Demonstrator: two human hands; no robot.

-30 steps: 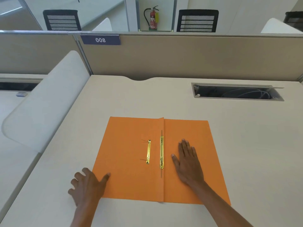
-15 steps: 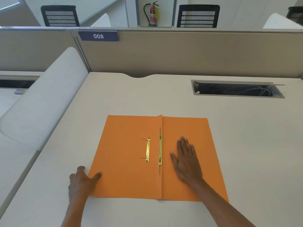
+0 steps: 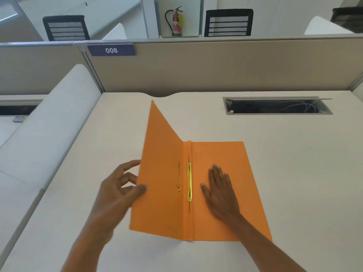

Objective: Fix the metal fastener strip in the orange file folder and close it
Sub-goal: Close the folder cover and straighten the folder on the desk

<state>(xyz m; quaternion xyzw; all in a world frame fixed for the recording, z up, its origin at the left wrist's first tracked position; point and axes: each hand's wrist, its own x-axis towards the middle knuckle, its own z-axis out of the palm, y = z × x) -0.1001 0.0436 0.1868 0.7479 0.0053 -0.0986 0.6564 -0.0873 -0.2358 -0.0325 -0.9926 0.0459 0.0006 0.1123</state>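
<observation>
My left hand (image 3: pixel 119 195), which a moment ago lay at the flat cover's corner, now pinches the left cover of the orange card file folder (image 3: pixel 220 154) and has swung it upright. My right hand (image 3: pixel 220 190), spread flat, pins the right half to the pale worktop (image 3: pixel 294 173) beside the gold metal fastener strip (image 3: pixel 189 182). I judge closing is under way.

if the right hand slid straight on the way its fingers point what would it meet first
Nothing on the folder, it seems: the right hand lies flat on the right flap, fingers pointing away. Beyond the flap's far edge comes bare desk, then perhaps the cable slot.
</observation>
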